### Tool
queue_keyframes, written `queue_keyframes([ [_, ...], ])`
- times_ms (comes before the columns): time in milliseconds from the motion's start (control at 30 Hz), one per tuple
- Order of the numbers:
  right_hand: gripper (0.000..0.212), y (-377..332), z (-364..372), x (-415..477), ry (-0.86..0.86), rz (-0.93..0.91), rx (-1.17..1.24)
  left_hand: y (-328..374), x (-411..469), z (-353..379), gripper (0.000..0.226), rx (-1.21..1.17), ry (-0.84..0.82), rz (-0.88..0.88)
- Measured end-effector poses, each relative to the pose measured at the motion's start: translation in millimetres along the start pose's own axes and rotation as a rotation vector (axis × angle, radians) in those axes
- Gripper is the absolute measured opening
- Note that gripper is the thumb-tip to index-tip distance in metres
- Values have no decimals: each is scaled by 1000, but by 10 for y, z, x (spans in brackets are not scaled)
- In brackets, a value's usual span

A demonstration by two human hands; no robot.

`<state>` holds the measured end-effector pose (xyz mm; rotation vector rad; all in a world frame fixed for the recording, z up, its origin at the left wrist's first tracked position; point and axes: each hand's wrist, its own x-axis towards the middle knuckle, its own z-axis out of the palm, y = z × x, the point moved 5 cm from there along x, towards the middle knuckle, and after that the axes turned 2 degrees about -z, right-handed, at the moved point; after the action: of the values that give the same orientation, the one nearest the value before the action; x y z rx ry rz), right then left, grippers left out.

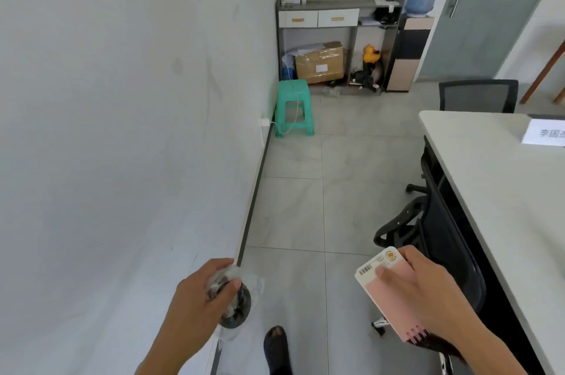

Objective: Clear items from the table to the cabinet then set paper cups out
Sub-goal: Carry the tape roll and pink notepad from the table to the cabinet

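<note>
My feed is bright and evenly lit by soft, diffuse light, with only a dark shadow under the counter (489,206). The wide lens bows the wall (122,130) and the frame edges, and the whole picture looks slightly soft

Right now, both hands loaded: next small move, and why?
Probably step forward toward the cabinet. The left hand grips a clear-wrapped dark item, the right hand holds a pink packet, and the cabinet stands far ahead, past the green stool.
</note>
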<state>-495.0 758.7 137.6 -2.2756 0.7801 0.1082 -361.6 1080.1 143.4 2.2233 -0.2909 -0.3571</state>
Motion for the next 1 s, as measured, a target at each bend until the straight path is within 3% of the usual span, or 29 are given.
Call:
queue_keyframes([
  [300, 22, -797, -327, 2174, 79, 53, 36, 702, 2679, -15, 24, 47, -125, 101],
  [500, 22, -805, -595, 3363, 88, 151, 85, 1230, 4161, 244, 23, 83, -236, 158],
  [633, 29, -741, -876, 4316, 87, 188, 59, 1420, 5192, 454, 23, 78, -229, 132],
  [833, 22, -915, -1580, 5898, 151, 191, -2, 2170, 6585, 842, 25, 28, -229, 119],
  [1000, 25, -1228, -2035, 7160, 75, 111, 38, 2578, 7594, 1067, 23, 55, -229, 120],
])
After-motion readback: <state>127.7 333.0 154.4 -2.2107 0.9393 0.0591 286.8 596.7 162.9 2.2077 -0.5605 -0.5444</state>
